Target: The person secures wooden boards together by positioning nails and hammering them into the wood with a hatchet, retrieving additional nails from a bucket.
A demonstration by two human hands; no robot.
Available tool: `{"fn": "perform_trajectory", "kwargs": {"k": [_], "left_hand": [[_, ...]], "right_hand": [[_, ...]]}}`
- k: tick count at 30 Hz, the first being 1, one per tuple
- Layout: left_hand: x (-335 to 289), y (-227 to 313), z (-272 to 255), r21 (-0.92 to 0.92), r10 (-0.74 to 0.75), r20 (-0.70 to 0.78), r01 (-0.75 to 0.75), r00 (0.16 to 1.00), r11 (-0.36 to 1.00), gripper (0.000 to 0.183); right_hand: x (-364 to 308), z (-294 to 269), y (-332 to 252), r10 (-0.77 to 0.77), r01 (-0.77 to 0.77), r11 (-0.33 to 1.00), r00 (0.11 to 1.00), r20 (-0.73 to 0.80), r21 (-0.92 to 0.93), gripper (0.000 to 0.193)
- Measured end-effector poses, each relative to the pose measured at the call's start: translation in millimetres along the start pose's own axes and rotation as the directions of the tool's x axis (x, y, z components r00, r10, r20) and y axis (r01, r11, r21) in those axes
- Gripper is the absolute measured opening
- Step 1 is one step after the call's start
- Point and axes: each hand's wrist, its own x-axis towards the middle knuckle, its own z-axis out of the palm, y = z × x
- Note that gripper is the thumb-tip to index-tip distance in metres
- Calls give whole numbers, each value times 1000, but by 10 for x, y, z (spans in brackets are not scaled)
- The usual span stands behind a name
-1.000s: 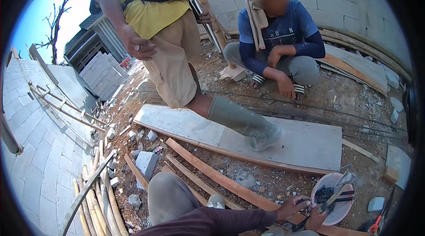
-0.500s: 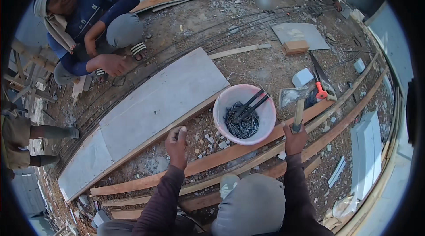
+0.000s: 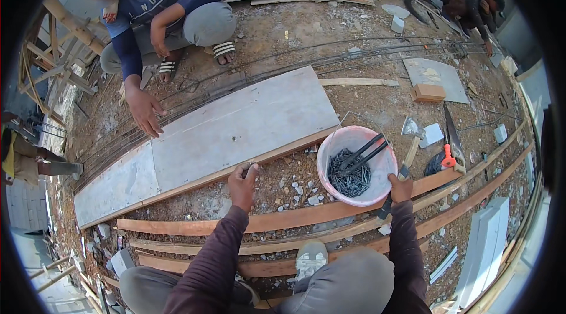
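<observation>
My right hand (image 3: pixel 401 189) grips a hammer (image 3: pixel 410 152) by its handle, which has a light wooden upper part and a dark lower grip. The hammer's head is hard to make out. My left hand (image 3: pixel 242 188) is closed with the fingertips pinched together beside the long edge of a pale panel (image 3: pixel 247 115). Whatever they hold is too small to name. Between my hands stands a white bucket with a pink rim (image 3: pixel 361 202). Inside it lie many nails (image 3: pixel 348 179) and a tool with two black handles (image 3: pixel 367 152).
Long timber strips (image 3: pixel 295 218) cross the ground before my knees. A handsaw with an orange handle (image 3: pixel 449 158) lies right, near a brick (image 3: pixel 428 92) and white blocks (image 3: pixel 484 249). One person (image 3: pixel 171 7) squats far left, hand over the panel; another (image 3: pixel 471 7) bends far right.
My right hand has turned the hammer, its handle now slanting beside the bucket. The person at left has reached a hand out to the panel's far edge. My view has shifted left.
</observation>
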Motion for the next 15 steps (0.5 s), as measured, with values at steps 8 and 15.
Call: {"fn": "perform_trajectory", "kwargs": {"k": [8,15], "left_hand": [[423,9,-2,191,163,40,-168,986,967,19],[787,-229,204,330,381,153,-410,912,850,21]], "right_hand": [[453,-687,-10,-228,217,972,963,-144,-89,34],[-139,-838,-133,-260,164,947,895,-361,-276,39]]}}
